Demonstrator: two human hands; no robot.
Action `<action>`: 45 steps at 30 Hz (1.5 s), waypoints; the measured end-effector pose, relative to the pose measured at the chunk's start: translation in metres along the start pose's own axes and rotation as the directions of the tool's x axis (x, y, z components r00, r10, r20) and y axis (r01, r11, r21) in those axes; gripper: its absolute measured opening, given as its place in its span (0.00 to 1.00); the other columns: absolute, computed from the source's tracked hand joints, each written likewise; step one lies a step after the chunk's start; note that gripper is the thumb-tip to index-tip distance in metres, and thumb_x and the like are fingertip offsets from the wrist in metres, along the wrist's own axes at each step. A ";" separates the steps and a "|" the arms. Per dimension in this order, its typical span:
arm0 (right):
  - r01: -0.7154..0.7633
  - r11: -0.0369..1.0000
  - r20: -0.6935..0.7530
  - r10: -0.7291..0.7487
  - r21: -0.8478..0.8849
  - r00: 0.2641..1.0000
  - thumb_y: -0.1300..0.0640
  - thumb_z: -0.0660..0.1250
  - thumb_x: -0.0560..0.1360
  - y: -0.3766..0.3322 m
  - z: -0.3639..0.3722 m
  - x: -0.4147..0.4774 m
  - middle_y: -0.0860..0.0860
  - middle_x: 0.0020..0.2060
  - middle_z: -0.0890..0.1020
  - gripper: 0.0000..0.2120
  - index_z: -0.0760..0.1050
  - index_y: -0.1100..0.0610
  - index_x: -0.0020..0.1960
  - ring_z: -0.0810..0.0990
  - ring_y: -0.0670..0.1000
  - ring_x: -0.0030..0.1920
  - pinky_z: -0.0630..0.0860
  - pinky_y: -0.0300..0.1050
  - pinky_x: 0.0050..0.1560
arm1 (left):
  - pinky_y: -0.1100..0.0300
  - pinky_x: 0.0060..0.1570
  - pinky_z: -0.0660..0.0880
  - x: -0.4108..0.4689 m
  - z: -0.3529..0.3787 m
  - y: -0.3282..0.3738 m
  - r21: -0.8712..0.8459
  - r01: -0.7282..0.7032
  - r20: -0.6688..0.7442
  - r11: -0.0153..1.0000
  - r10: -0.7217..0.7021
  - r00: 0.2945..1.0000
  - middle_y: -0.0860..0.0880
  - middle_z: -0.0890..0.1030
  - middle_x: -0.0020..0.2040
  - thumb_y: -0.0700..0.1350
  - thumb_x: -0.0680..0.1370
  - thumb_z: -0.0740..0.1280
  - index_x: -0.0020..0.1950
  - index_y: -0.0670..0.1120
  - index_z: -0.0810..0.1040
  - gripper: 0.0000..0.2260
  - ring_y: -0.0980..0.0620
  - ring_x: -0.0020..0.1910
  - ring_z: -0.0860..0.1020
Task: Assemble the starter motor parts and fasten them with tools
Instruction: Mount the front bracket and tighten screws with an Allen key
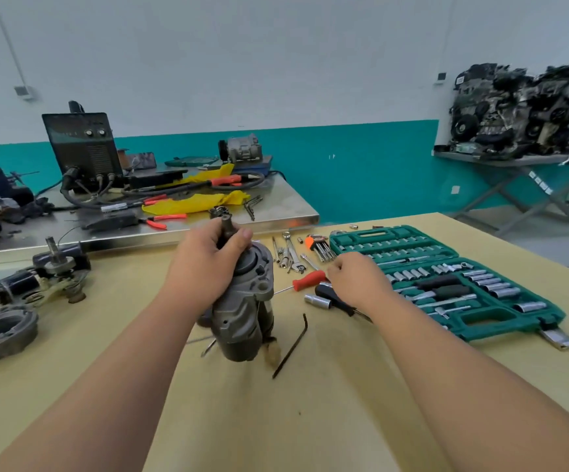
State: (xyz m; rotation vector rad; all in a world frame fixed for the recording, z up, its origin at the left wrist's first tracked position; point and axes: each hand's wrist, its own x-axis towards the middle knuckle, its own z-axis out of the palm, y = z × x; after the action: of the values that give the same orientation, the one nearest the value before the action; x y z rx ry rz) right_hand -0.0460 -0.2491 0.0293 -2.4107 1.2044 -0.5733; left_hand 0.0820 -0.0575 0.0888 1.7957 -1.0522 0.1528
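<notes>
Markings: I can read no brand or lettering; the case lid and machine panel are too blurred.
Task item: the starter motor (245,301) stands upright on the wooden table (310,420), nose end up, near the middle of my view.
Left hand (204,260): fingers and thumb are wrapped round the shaft end at the top of the motor, gripping it.
Right hand (354,284): fingers are curled down over the loose tools. I cannot tell whether they have hold of anything.
Container: a green socket set case (511,330) lies open, flat on the table to the right. Its moulded slots hold rows of chrome sockets, extension bars and black-handled drivers.
Loose tools: a red-handled screwdriver (308,280), a black-handled driver (335,299) and a single socket (317,301) lie just beside the right hand. A long black hex key (293,345) lies near the motor's base.
Further tools: a hex key set (318,247) in an orange holder and several spanners (289,253) lie between motor and case.
Left of table: a second dismantled starter (44,277) and a grey housing (2,332).
Rear bench: a steel bench (276,212) carries a dark welding machine (85,148) and a yellow cloth (194,202).
</notes>
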 end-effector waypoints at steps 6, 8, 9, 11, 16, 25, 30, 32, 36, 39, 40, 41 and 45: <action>-0.251 0.965 -0.061 0.247 -0.078 0.967 0.63 0.57 0.77 0.056 -0.027 0.070 0.58 0.36 0.79 0.11 0.71 0.63 0.36 0.75 0.54 0.34 0.70 0.44 0.35 | 0.59 0.40 0.74 0.038 0.038 -0.007 0.075 -0.051 0.079 0.996 0.045 0.996 0.59 0.79 0.40 0.52 0.79 0.64 0.41 0.56 0.74 0.06 0.57 0.43 0.77; -0.232 0.963 -0.014 0.232 -0.138 0.973 0.61 0.58 0.77 0.065 -0.027 0.092 0.60 0.47 0.81 0.10 0.76 0.64 0.46 0.79 0.58 0.43 0.73 0.46 0.42 | 0.56 0.43 0.74 0.049 0.049 -0.007 0.098 -0.066 0.083 0.993 0.058 0.995 0.56 0.79 0.41 0.51 0.79 0.63 0.42 0.56 0.73 0.06 0.53 0.44 0.77; -0.197 0.968 0.010 0.200 -0.153 0.980 0.59 0.59 0.78 0.067 -0.024 0.102 0.59 0.50 0.81 0.11 0.78 0.63 0.52 0.79 0.59 0.48 0.74 0.46 0.45 | 0.56 0.42 0.73 0.053 0.054 -0.008 0.102 -0.078 0.080 0.992 0.070 0.994 0.56 0.79 0.41 0.50 0.80 0.62 0.42 0.56 0.72 0.07 0.53 0.44 0.77; -0.092 0.973 0.074 0.110 -0.213 0.991 0.55 0.59 0.80 0.064 -0.016 0.119 0.57 0.50 0.82 0.14 0.80 0.60 0.56 0.79 0.56 0.46 0.74 0.44 0.46 | 0.56 0.40 0.72 0.059 0.060 -0.011 0.098 -0.094 0.072 0.991 0.087 0.994 0.56 0.79 0.40 0.50 0.80 0.61 0.41 0.57 0.70 0.08 0.54 0.43 0.77; -0.046 0.912 0.184 0.131 -0.408 0.974 0.50 0.61 0.79 0.053 0.007 0.147 0.54 0.36 0.77 0.16 0.75 0.60 0.40 0.77 0.54 0.39 0.75 0.46 0.41 | 0.50 0.43 0.75 0.058 0.064 -0.024 0.050 -0.105 0.036 0.993 0.103 0.994 0.56 0.79 0.40 0.55 0.79 0.57 0.44 0.56 0.70 0.07 0.54 0.42 0.77; -0.166 0.935 0.218 0.241 -0.314 0.946 0.54 0.63 0.79 0.049 0.009 0.159 0.56 0.40 0.76 0.12 0.74 0.65 0.48 0.76 0.55 0.40 0.70 0.42 0.35 | 0.60 0.39 0.73 0.061 0.060 -0.039 -0.066 -0.136 -0.003 0.989 0.136 0.991 0.59 0.78 0.39 0.56 0.77 0.58 0.45 0.53 0.73 0.09 0.61 0.40 0.76; -0.020 0.976 -0.116 0.046 0.216 0.992 0.55 0.61 0.80 0.044 0.003 0.136 0.54 0.33 0.77 0.12 0.77 0.61 0.44 0.73 0.52 0.31 0.69 0.42 0.33 | 0.53 0.39 0.74 0.062 0.061 -0.038 -0.043 -0.146 0.004 0.988 0.146 0.989 0.57 0.77 0.37 0.53 0.79 0.59 0.45 0.53 0.73 0.07 0.59 0.38 0.75; 0.125 0.864 -0.143 -0.062 0.487 0.988 0.56 0.60 0.80 0.015 -0.014 0.111 0.53 0.38 0.80 0.09 0.76 0.53 0.45 0.80 0.52 0.35 0.75 0.41 0.31 | 0.51 0.41 0.74 0.061 0.060 -0.036 -0.036 -0.139 -0.007 0.990 0.139 0.990 0.56 0.78 0.37 0.52 0.80 0.59 0.45 0.53 0.73 0.06 0.57 0.39 0.76; 0.259 0.730 0.130 -0.429 0.632 0.894 0.58 0.58 0.81 -0.036 -0.030 0.044 0.49 0.33 0.82 0.12 0.79 0.46 0.48 0.81 0.51 0.27 0.77 0.40 0.29 | 0.54 0.39 0.72 0.057 0.052 -0.029 0.025 -0.165 0.018 0.986 0.165 0.986 0.58 0.77 0.38 0.51 0.80 0.60 0.42 0.59 0.68 0.07 0.54 0.39 0.75; 0.415 0.796 0.189 -0.534 0.441 0.824 0.56 0.60 0.81 -0.049 -0.035 0.013 0.49 0.26 0.79 0.13 0.79 0.40 0.50 0.79 0.47 0.27 0.80 0.44 0.45 | 0.60 0.33 0.67 0.057 0.043 -0.023 0.123 -0.218 0.065 0.968 0.211 0.975 0.59 0.72 0.36 0.51 0.79 0.61 0.45 0.57 0.68 0.04 0.59 0.36 0.72; 0.429 0.803 0.208 -0.542 0.413 0.814 0.57 0.60 0.80 -0.052 -0.037 0.008 0.48 0.27 0.79 0.14 0.79 0.40 0.52 0.80 0.47 0.29 0.80 0.48 0.49 | 0.62 0.32 0.66 0.056 0.039 -0.022 0.143 -0.232 0.074 0.962 0.224 0.972 0.59 0.72 0.35 0.52 0.79 0.61 0.46 0.55 0.69 0.03 0.60 0.35 0.72; 0.439 0.811 0.224 -0.545 0.387 0.808 0.59 0.61 0.80 -0.054 -0.039 0.005 0.46 0.30 0.79 0.14 0.79 0.41 0.53 0.80 0.46 0.31 0.79 0.49 0.50 | 0.64 0.32 0.65 0.056 0.035 -0.021 0.158 -0.242 0.082 0.957 0.231 0.969 0.59 0.72 0.35 0.52 0.79 0.61 0.46 0.55 0.69 0.04 0.61 0.35 0.71; 0.402 0.811 0.238 -0.529 0.425 0.815 0.61 0.63 0.79 -0.064 -0.047 0.001 0.39 0.36 0.81 0.15 0.76 0.41 0.57 0.83 0.44 0.38 0.82 0.41 0.45 | 0.61 0.32 0.67 0.054 0.021 -0.020 0.174 -0.255 0.121 0.951 0.237 0.964 0.58 0.73 0.35 0.52 0.79 0.61 0.46 0.55 0.69 0.04 0.60 0.36 0.72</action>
State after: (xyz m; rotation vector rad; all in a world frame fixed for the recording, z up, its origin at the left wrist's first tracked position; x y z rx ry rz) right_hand -0.0271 -0.2212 0.1014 -2.3499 0.3019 -0.4280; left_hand 0.1224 -0.1041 0.0931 1.8487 -1.3714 0.3279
